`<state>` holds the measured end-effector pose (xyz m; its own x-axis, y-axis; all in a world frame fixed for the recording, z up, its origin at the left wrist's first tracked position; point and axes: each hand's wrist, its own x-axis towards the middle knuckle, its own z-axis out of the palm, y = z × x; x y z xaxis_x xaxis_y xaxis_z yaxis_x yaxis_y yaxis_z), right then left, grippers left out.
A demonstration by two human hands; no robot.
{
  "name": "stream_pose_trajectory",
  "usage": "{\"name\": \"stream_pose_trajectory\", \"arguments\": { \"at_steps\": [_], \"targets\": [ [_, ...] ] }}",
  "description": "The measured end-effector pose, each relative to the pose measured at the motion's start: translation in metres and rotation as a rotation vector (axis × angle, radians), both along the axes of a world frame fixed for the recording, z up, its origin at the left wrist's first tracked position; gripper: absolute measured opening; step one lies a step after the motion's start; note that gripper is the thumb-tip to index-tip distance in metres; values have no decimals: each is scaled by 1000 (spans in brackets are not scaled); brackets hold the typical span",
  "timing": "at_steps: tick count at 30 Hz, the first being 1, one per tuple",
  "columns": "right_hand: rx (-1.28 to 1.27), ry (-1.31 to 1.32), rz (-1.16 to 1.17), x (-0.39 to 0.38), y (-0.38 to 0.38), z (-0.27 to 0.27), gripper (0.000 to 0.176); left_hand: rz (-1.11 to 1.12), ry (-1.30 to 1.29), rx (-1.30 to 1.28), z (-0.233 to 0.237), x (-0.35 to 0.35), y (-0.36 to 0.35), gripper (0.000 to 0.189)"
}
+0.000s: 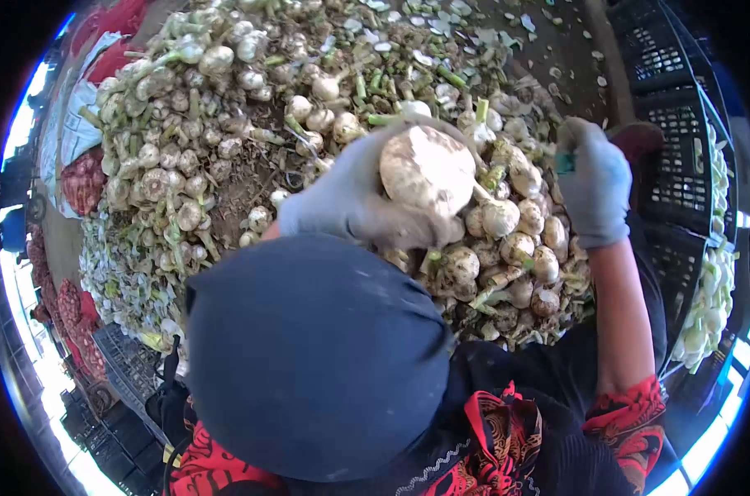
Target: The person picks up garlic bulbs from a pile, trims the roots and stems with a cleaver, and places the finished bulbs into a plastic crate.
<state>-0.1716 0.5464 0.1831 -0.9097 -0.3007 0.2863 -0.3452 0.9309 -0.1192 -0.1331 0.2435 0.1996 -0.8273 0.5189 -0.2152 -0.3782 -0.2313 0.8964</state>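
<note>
My left hand (342, 194), in a grey glove, is wrapped around a large whitish garlic bulb (428, 174) with brown soil marks, held up over the heap. To the right, my right hand (596, 186), also gloved, is closed in a fist beside the heap's right edge. A small green bit shows at its fingers; what they grip is hidden. Beneath both hands lies a heap of garlic bulbs (500, 218), many with cut green stems and dirt on them.
Black plastic crates (676, 149) stand on the right, with white garlic bulbs (705, 326) beside them. More garlic (156, 157) spreads across the left, near red mesh sacks (84, 182). Trimmings lie on the ground at the top. A dark-covered head (317, 355) blocks the lower middle.
</note>
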Motion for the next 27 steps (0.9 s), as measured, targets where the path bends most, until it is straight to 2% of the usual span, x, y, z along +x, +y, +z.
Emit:
{"name": "stream_pose_trajectory", "arguments": {
  "at_steps": [2,3,7,9,11,13,16,20,23,25,26,27],
  "targets": [
    [-44,119,11,19,1,18,23,8,150,-45,-8,-8,4,81],
    [-73,131,9,26,-6,23,24,-15,-107,50,-4,-5,4,87],
    [-117,43,79,43,-29,30,28,72,8,-35,-11,-5,6,83],
    [-101,33,149,50,-44,36,29,-4,198,-95,-35,-11,-1,78],
    [-44,15,279,52,-52,39,27,-44,29,89,-57,-13,-5,69],
    [-46,78,366,51,-61,36,28,-55,-506,507,-70,-13,-8,60],
    [-7,17,392,48,-70,42,29,-27,-634,640,-83,-9,-3,62],
    [35,30,446,45,-73,39,30,-40,-520,545,-80,-6,-2,66],
    [33,70,451,36,-69,32,24,-83,-233,311,-48,-1,0,70],
    [58,4,345,22,-61,13,27,-100,-19,154,-26,1,0,73],
    [70,-29,291,15,-53,2,28,-88,-2,130,-19,2,0,74],
    [56,-60,234,7,-40,-9,25,-104,-92,154,-14,0,-2,80]
  ]
}}
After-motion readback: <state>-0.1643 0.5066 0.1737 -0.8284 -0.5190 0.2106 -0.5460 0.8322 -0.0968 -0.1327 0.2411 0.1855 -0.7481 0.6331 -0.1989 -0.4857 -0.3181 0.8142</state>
